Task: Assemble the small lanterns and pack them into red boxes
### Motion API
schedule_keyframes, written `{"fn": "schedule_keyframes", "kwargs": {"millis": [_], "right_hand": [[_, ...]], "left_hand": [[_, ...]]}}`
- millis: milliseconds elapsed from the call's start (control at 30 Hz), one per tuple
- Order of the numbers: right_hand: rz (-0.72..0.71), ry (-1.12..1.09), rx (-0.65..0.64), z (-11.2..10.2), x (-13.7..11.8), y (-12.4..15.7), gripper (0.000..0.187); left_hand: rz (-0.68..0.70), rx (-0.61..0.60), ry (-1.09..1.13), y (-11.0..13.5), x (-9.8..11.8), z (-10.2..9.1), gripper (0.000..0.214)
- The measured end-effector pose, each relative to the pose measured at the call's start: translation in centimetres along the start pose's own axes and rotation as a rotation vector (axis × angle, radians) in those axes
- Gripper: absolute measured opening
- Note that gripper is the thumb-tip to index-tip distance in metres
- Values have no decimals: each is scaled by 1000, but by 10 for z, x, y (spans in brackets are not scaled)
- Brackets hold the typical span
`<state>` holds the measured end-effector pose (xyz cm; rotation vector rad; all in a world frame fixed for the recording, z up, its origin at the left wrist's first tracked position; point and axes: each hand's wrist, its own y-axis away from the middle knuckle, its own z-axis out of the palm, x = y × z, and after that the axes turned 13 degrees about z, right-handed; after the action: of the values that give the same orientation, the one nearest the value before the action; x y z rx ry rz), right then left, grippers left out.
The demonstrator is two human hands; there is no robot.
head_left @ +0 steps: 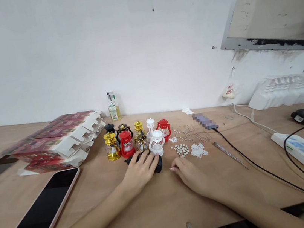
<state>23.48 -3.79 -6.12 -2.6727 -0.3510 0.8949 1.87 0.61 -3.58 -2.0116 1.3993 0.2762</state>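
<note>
The left hand [141, 170] lies over a black lantern [158, 164] on its side, near the upright lanterns [127, 145] in the middle of the table, though whether the hand clamps it cannot be told; the right hand [188, 171] rests just to the right, fingers curled together, near small round discs [182, 150]. Print was noted on the red-and-white boxes [53, 131] at left, the green-and-white label [113, 113] of the far bottle [118, 113], and, in red, the hanging bag [229, 92] at far right, all too small or blurred to read.
</note>
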Motion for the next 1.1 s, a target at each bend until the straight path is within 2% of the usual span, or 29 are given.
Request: {"fn": "schedule_keyframes", "kwargs": {"millis": [67, 200, 267, 367, 433, 533, 667, 800, 900, 967, 1100], "right_hand": [[-1, 28, -10, -3, -2, 6, 21], [125, -5, -33, -7, -21, 28, 19], [91, -6, -59, -7, -33, 43, 37], [-78, 65, -180, -4, -45, 61, 74], [-133, 111, -245, -2, -50, 65, 79], [-123, 137, -267, -1, -53, 56, 68], [-150, 105, -258, -1, -48, 26, 49], [-417, 28, -364, 8, -33, -6, 46], [-546, 1, -355, 13, -19, -22, 47], [-538, 11, -337, 12, -9, -28, 45], [-396, 25, -313, 2, 10, -33, 44]], "left_hand": [[61, 34, -43, -4, 0, 0, 33], [126, 69, -44, -9, 1, -1, 30], [129, 70, 11, -10, 1, -2, 30], [122, 52, 60, -6, -1, -4, 31], [120, 36, 65, 2, -4, -7, 33], [141, 24, 72, 19, -12, -14, 38], [122, 22, 50, 52, -27, -22, 50], [83, 36, -21, 92, -43, -21, 58], [36, 44, -59, 120, -55, -17, 61], [13, 20, -82, 133, -63, -16, 63], [-11, -40, -76, 139, -79, -16, 66]]}}
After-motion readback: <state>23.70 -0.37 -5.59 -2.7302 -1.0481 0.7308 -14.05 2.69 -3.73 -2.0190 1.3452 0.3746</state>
